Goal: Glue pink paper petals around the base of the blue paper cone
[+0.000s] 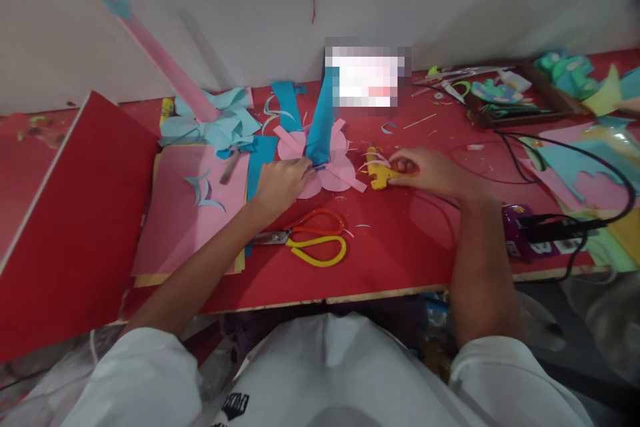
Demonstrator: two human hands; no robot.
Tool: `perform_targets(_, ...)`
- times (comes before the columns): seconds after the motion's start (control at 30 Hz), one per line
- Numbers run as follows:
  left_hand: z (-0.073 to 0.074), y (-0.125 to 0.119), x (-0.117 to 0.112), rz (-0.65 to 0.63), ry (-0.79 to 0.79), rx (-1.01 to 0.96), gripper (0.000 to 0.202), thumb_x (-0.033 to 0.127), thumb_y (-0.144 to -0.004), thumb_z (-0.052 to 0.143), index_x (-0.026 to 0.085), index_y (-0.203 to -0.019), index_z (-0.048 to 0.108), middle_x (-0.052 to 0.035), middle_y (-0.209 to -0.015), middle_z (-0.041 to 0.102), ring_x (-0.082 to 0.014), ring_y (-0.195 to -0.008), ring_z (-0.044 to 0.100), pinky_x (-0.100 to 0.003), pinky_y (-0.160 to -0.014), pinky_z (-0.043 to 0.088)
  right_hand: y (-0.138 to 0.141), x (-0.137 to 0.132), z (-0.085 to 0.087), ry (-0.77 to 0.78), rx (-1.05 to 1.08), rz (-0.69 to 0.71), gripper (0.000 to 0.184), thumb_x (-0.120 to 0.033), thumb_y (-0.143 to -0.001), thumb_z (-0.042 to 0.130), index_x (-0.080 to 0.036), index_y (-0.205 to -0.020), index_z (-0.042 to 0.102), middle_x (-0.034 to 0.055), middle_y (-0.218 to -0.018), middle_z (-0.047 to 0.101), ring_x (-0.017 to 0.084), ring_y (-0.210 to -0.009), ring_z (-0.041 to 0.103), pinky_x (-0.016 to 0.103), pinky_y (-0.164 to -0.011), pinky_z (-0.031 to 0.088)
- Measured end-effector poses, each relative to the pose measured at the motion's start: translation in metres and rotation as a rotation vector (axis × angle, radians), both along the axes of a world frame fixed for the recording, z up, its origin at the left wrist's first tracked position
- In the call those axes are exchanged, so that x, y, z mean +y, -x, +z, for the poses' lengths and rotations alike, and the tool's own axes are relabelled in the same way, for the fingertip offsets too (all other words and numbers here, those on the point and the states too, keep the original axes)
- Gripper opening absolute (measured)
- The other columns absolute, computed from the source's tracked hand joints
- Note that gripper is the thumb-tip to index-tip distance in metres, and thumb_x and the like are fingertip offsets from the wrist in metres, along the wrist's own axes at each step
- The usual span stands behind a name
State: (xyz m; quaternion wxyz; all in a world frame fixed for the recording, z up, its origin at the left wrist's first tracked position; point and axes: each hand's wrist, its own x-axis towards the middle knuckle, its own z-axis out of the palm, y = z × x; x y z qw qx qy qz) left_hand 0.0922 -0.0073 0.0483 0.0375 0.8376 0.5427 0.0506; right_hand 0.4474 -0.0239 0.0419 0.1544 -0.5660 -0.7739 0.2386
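Observation:
With pinched fingers, my left hand (284,181) grips the base of a rolled blue paper cone (320,127). The cone stands upright, leaning slightly, on a pink paper flower (336,172) with rounded petals and strips. To the right of the flower, my right hand (430,172) is closed on the rear of a yellow hot glue gun (379,177), which is low over the red table. Thin pink paper strips lie across the gun. Below my left hand are scissors (320,259) with one red and one yellow handle loop.
A pink paper cone (165,57) stands on crumpled light-blue paper (240,113) at the back left. Pink sheets (165,213) and a red board (75,233) are left. Right are a brown tray (553,110), black cables (607,167) and a purple power strip (517,230).

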Motion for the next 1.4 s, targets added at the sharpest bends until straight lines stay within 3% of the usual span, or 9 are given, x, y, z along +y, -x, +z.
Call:
perform_targets(0.1,0.000,0.002,0.000,-0.017,-0.010,-0.001,0.038,0.045,-0.111,0.049,0.021,-0.114,0.079,-0.0121,-0.110,0.084,-0.0331,-0.099,0.078,-0.037,-0.077,0.049,0.009,-0.001,0.010,-0.029,0.132,0.082,0.038,-0.059,-0.089,0.073,-0.028,-0.111,0.077,0.0081,-0.113,0.078,0.028,-0.101,0.071,0.041,-0.091,0.054)
perform_targets(0.2,-0.001,0.004,0.001,-0.038,-0.022,0.000,0.040,0.045,-0.111,0.049,0.021,-0.113,0.080,-0.0123,-0.110,0.083,-0.0330,-0.099,0.078,-0.037,-0.076,0.049,0.043,-0.001,0.022,-0.141,0.216,0.036,0.030,-0.049,-0.099,0.064,-0.025,-0.110,0.078,0.0093,-0.106,0.077,0.025,-0.091,0.070,0.039,-0.083,0.053)
perform_targets(0.33,0.001,0.003,0.002,-0.026,-0.019,0.036,0.042,0.046,-0.111,0.048,0.020,-0.114,0.081,-0.0145,-0.107,0.084,-0.0333,-0.096,0.078,-0.037,-0.075,0.049,0.096,0.010,0.017,-0.247,-0.014,0.055,0.020,-0.032,-0.101,0.064,-0.022,-0.108,0.080,0.0111,-0.105,0.075,0.026,-0.093,0.067,0.037,-0.078,0.046)
perform_targets(0.47,0.002,0.002,0.001,-0.027,-0.026,0.024,0.040,0.041,-0.110,0.048,0.019,-0.115,0.081,-0.0161,-0.105,0.084,-0.0333,-0.094,0.078,-0.036,-0.075,0.048,0.124,0.023,0.002,-0.248,-0.142,0.085,0.021,-0.033,-0.103,0.065,-0.024,-0.114,0.080,0.0106,-0.115,0.075,0.027,-0.102,0.068,0.036,-0.076,0.043)
perform_targets(0.67,0.001,0.005,0.002,-0.007,-0.035,-0.009,0.035,0.039,-0.108,0.052,0.020,-0.109,0.082,-0.0136,-0.106,0.084,-0.0325,-0.097,0.079,-0.036,-0.073,0.047,0.130,0.031,-0.009,-0.268,-0.157,0.118,0.018,-0.029,-0.103,0.066,-0.022,-0.103,0.082,0.0092,-0.108,0.076,0.026,-0.102,0.068,0.035,-0.071,0.038)
perform_targets(0.9,0.001,0.005,0.005,0.101,-0.064,-0.007,0.045,0.052,-0.106,0.055,0.022,-0.136,0.070,-0.0123,-0.104,0.084,-0.0322,-0.097,0.078,-0.036,-0.074,0.046,0.130,0.036,-0.019,-0.295,-0.109,0.022,0.017,-0.035,-0.102,0.066,-0.025,-0.106,0.079,0.0079,-0.109,0.074,0.026,-0.099,0.068,0.034,-0.068,0.036)
perform_targets(1.13,0.005,-0.004,0.003,0.116,-0.005,0.074,0.049,0.055,-0.108,0.049,0.019,-0.135,0.068,-0.0173,-0.106,0.083,-0.0357,-0.100,0.078,-0.038,-0.077,0.046,0.133,0.037,-0.021,-0.286,-0.109,0.081,0.022,-0.035,-0.105,0.062,-0.025,-0.105,0.081,0.0080,-0.105,0.075,0.025,-0.098,0.067,0.035,-0.070,0.037)
perform_targets(1.4,0.007,-0.006,0.006,0.132,0.004,0.064,0.053,0.057,-0.107,0.050,0.016,-0.134,0.070,-0.0210,-0.109,0.082,-0.0389,-0.102,0.077,-0.040,-0.079,0.046,0.137,0.036,-0.019,-0.271,-0.080,0.027,0.023,-0.041,-0.104,0.065,-0.026,-0.102,0.082,0.0079,-0.104,0.076,0.026,-0.098,0.069,0.036,-0.071,0.039)
